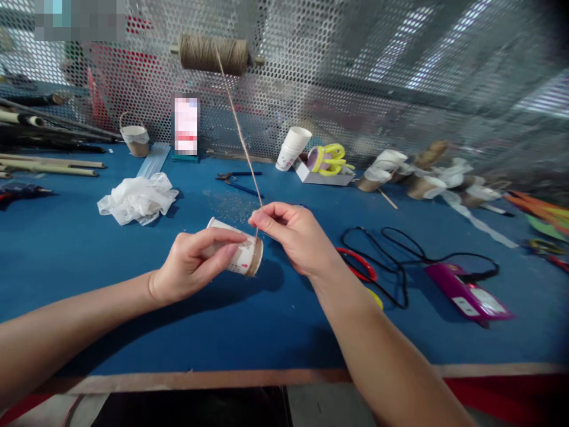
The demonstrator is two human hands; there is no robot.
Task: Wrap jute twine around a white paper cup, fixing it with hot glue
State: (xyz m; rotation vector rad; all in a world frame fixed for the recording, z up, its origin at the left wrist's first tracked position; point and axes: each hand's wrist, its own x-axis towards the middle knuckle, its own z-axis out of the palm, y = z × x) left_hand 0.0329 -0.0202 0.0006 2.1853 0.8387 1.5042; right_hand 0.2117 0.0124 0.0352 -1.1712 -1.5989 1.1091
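Observation:
My left hand (pixel 195 258) is closed around a white paper cup (pixel 240 256), which lies on its side above the blue table. Several turns of brown twine circle the cup near its right end. From there the twine (pixel 240 130) runs up, taut, to a large spool (pixel 213 54) on a rod at the mesh wall. Thumb and fingers of my right hand (pixel 288 231) pinch this twine just above the cup.
Pliers (pixel 240 178) and a crumpled white plastic bag (pixel 140 198) lie beyond my hands. Stacked paper cups (pixel 293 148) stand beside yellow-handled scissors (pixel 329 159). On the right are a black cable (pixel 404 284) and a purple power strip (pixel 466 293). Sticks (pixel 48 163) lie left.

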